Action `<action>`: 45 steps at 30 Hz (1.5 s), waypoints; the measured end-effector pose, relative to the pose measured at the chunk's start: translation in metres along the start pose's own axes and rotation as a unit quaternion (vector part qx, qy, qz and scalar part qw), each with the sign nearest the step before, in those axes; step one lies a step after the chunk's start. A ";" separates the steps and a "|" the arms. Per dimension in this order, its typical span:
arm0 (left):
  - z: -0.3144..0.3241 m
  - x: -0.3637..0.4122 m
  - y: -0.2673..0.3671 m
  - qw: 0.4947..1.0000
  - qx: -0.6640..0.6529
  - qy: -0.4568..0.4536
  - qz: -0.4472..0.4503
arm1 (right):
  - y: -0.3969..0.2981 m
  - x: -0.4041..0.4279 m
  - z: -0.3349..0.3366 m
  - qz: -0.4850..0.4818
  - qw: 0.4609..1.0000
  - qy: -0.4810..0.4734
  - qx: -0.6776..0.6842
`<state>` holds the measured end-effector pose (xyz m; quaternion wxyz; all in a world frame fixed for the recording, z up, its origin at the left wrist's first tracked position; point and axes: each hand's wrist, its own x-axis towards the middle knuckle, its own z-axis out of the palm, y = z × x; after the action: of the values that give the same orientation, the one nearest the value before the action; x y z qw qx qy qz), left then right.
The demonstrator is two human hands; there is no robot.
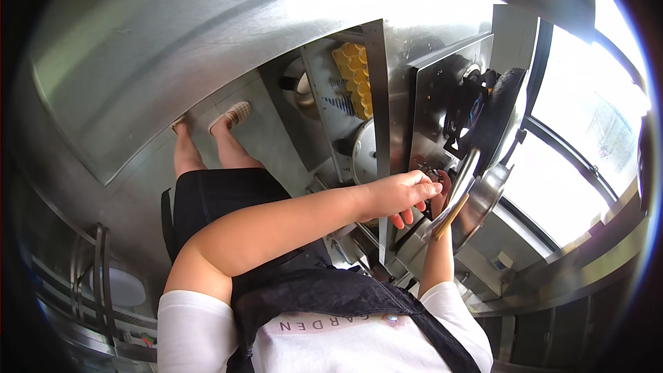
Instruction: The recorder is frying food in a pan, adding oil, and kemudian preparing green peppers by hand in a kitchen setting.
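My left hand [406,194] reaches across my body to the right, fingers loosely curled and partly apart, with nothing visible in it. Just beyond it is my right hand [442,186], largely hidden behind a shiny metal handle or utensil [464,176] and a thin tan strip [450,217], perhaps wooden. Whether that hand grips either one cannot be told. Past the hands stand a steel pan or bowl [481,204] and a tilted dark pan [510,90], over a gas stove [437,98] with black burner supports.
A steel counter [217,20] curves across the top. On the shelf below are yellow egg trays [355,77], a round metal lid [365,150] and a metal pot [304,88]. Windows [585,114] line the right side. A metal rack [103,280] stands at lower left.
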<state>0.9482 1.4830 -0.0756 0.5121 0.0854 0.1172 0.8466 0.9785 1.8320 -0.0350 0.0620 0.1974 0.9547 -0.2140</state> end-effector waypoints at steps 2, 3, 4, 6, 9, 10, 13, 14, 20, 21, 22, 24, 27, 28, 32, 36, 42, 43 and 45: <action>-0.002 -0.002 -0.003 1.000 -0.001 0.002 0.002 | 0.004 0.001 0.000 0.012 1.000 -0.001 0.001; -0.002 -0.003 -0.004 1.000 -0.003 0.003 0.004 | 0.005 0.001 0.000 0.026 1.000 0.000 0.000; -0.002 -0.004 -0.004 1.000 -0.002 0.003 0.004 | 0.007 0.002 0.000 0.025 1.000 0.000 0.001; -0.002 -0.006 -0.004 1.000 -0.003 0.012 0.004 | 0.009 0.002 0.000 0.041 0.999 0.008 -0.018; -0.005 -0.007 -0.008 1.000 -0.003 0.023 0.007 | 0.005 0.002 0.001 0.051 0.999 0.000 0.005; -0.007 -0.008 -0.008 1.000 -0.003 0.025 0.008 | 0.004 0.002 0.001 0.050 0.999 -0.001 0.006; -0.008 -0.014 -0.003 0.999 -0.002 0.038 0.018 | 0.012 0.006 -0.006 0.031 0.995 -0.004 -0.090; -0.008 -0.017 0.000 0.999 -0.002 0.040 0.021 | 0.028 0.012 -0.012 -0.013 0.991 0.004 -0.133; -0.024 -0.080 -0.016 0.986 0.024 0.155 0.062 | 0.046 -0.005 -0.003 -0.256 0.947 0.017 -0.194; -0.037 -0.104 -0.029 0.976 0.023 0.202 0.073 | -0.008 -0.034 0.030 -0.089 0.994 0.061 -0.010; -0.045 -0.119 -0.039 0.965 0.072 0.242 0.073 | 0.032 -0.041 0.029 -0.057 0.982 0.172 -0.051; -0.075 -0.165 -0.092 0.896 0.254 0.359 0.059 | 0.029 -0.081 0.063 -0.071 0.988 0.137 -0.024; -0.061 -0.259 -0.134 0.708 0.528 0.456 -0.110 | -0.038 -0.149 0.128 -0.035 0.999 0.003 0.039; -0.060 -0.280 -0.141 0.755 0.488 0.405 -0.166 | -0.058 -0.160 0.151 -0.071 0.993 -0.028 0.087; -0.061 -0.373 -0.138 0.814 0.442 0.358 -0.114 | -0.185 -0.188 0.220 -0.235 0.954 -0.049 0.183; -0.033 -0.468 -0.076 0.772 0.486 0.379 -0.156 | -0.373 -0.194 0.244 -0.208 0.877 -0.249 0.353; 0.009 -0.577 -0.035 0.635 0.472 0.610 -0.047 | -0.552 -0.180 0.276 -0.127 0.785 -0.339 0.503; 0.017 -0.589 -0.022 0.627 0.476 0.615 -0.045 | -0.573 -0.185 0.280 -0.118 0.771 -0.377 0.500; 0.024 -0.606 -0.001 0.658 0.335 0.673 -0.043 | -0.615 -0.200 0.285 -0.109 0.769 -0.416 0.473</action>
<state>1.2346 0.9485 -0.0680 0.2658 -0.3471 0.7094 0.5528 0.9233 1.1282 -0.0146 0.3280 -0.0123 0.6285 -0.7052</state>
